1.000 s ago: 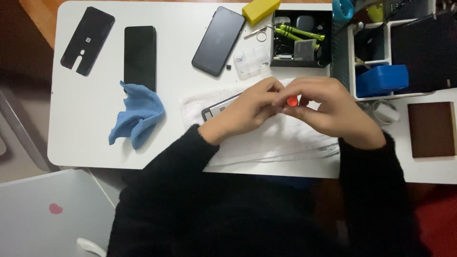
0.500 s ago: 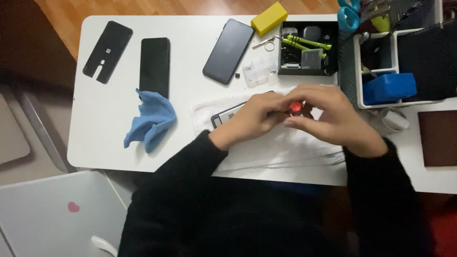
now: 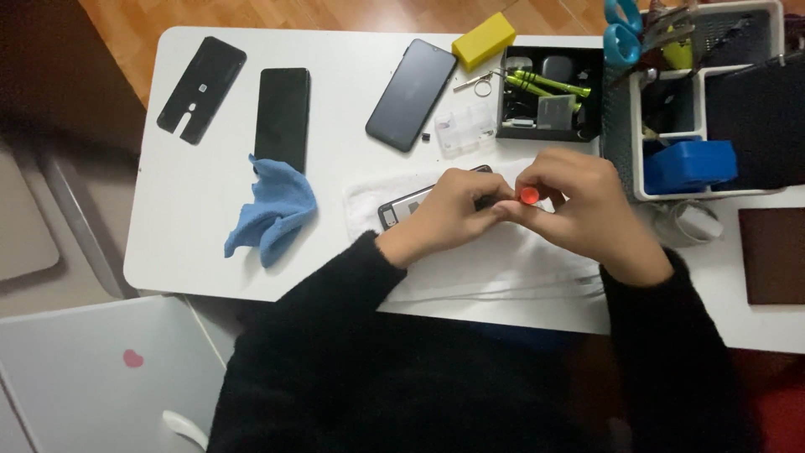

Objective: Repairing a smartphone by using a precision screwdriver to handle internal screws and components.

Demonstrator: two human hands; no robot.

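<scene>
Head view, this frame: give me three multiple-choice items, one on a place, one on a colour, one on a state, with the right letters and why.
1. Where does the blue cloth lie?
A. inside the black tray
B. on the white table, left of the hands
C. on the floor

2. What colour is the small round piece at the fingertips?
A. green
B. white
C. red-orange

3. How do the hands stand?
A. left hand and right hand meet over a dark phone
B. both flat on the cloth
C. one raised off the table

Answers: 1 B, it sits beside the black phone there. 2 C, it shows bright between the fingers. 3 A, their fingertips touch at the piece.
</scene>
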